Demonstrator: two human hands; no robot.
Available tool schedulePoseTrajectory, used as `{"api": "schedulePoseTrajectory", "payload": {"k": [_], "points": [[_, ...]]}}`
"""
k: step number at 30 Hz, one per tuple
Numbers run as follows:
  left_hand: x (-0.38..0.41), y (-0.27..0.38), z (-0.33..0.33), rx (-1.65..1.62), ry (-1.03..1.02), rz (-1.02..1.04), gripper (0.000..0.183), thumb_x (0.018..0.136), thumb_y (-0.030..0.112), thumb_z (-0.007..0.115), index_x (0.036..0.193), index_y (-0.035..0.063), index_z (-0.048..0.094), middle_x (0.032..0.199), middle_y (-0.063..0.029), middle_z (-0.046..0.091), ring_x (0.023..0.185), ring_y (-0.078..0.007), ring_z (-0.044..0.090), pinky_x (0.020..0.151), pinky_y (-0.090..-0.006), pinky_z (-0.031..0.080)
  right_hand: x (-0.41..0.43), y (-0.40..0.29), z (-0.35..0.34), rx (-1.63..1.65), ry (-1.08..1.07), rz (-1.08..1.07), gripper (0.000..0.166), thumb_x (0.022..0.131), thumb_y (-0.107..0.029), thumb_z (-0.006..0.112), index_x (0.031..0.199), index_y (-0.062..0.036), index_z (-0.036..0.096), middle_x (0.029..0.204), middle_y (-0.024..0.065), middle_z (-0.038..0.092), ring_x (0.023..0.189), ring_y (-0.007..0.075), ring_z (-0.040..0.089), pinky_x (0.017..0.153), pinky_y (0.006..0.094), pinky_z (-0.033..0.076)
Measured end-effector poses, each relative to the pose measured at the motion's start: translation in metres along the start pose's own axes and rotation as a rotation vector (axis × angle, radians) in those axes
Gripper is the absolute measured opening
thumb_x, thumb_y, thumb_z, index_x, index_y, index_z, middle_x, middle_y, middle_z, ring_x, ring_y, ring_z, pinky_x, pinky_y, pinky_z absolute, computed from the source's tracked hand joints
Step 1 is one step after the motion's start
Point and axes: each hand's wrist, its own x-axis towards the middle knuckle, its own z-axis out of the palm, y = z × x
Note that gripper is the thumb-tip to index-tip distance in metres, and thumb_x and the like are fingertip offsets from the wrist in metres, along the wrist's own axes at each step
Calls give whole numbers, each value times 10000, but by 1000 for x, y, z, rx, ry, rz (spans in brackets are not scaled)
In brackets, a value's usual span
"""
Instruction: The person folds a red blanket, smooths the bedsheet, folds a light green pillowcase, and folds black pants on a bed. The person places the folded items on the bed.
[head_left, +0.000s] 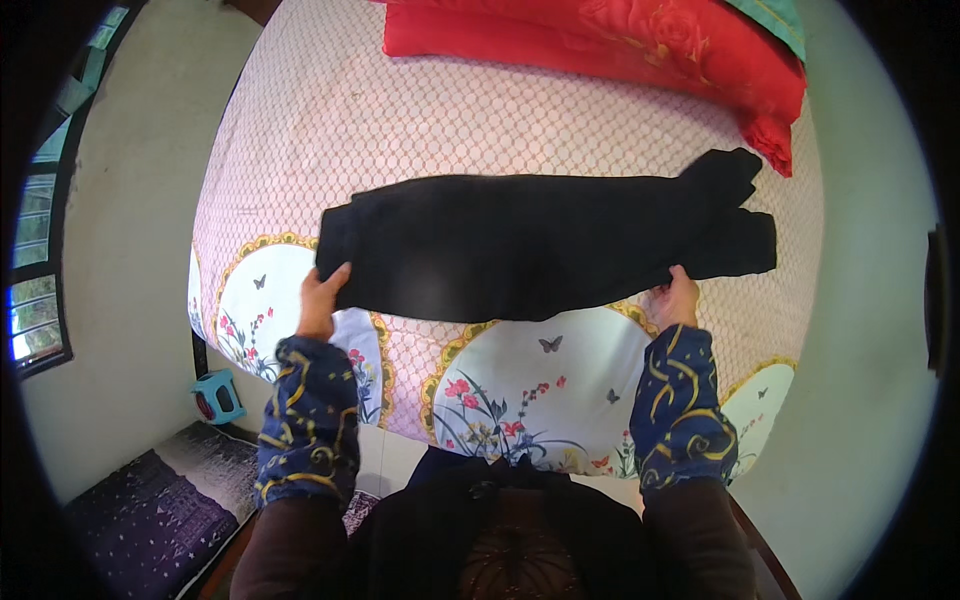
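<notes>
A pair of black trousers (510, 240), as far as the shape tells, lies lengthwise across the bed and looks doubled over. Its wider end is to the left; at the right, two leg ends spread apart, the upper one bunched. My left hand (321, 300) pinches the near corner of the left end, thumb on top. Along the near edge, close to where the legs part, my right hand (679, 295) grips the cloth between thumb and fingers. Most fingers of both hands are hidden under the fabric. Blue-and-gold sleeve covers (309, 420) wrap both forearms.
Beneath the garment is a bed with a pink patterned bedspread (300, 142), its flowered border hanging toward me. A folded red quilt (585, 45) lies at the far side. A blue plastic stool (219, 397) and a dark mat (165, 510) are at left, below a window (37, 262).
</notes>
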Motion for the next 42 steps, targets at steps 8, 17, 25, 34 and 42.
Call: {"api": "schedulePoseTrajectory", "payload": {"k": [8, 17, 25, 34, 42], "points": [[-31, -7, -124, 1417, 767, 172, 475, 702, 238, 795, 1078, 5, 621, 1025, -199, 627, 986, -348, 594, 860, -431, 469, -189, 123, -98, -594, -627, 625, 230, 965, -272, 531, 978, -45, 559, 829, 78, 607, 728, 190, 636, 690, 356, 542], [-126, -35, 173, 968, -448, 900, 415, 704, 232, 770, 1045, 63, 606, 1024, -143, 581, 966, -330, 541, 835, -431, 443, -41, 31, -48, -322, -183, -383, 208, 935, -245, 592, 963, -54, 515, 797, 29, 560, 691, 110, 552, 612, 242, 471], [-137, -70, 228, 1230, -571, 905, 476, 759, 102, 663, 1217, 82, 534, 992, -116, 544, 922, -301, 557, 815, -408, 459, 28, 1, 28, -356, -158, -64, 174, 832, -183, 669, 897, -71, 554, 854, 56, 578, 774, 152, 560, 659, 279, 453], [-153, -51, 194, 1072, -726, 989, 507, 733, 28, 586, 1237, 85, 570, 791, -95, 521, 722, -285, 572, 680, -378, 493, -77, -48, -58, 31, -488, -264, 438, 800, -32, 546, 1225, -66, 450, 1186, 91, 527, 1058, 196, 526, 881, 341, 457], [-156, -92, 198, 1382, -645, 1117, 459, 786, 175, 634, 1233, 134, 540, 826, -90, 562, 800, -247, 595, 724, -383, 457, -26, -13, -135, -368, -108, -155, 306, 912, -175, 573, 1196, -96, 490, 819, 28, 528, 623, 106, 521, 561, 221, 468]]}}
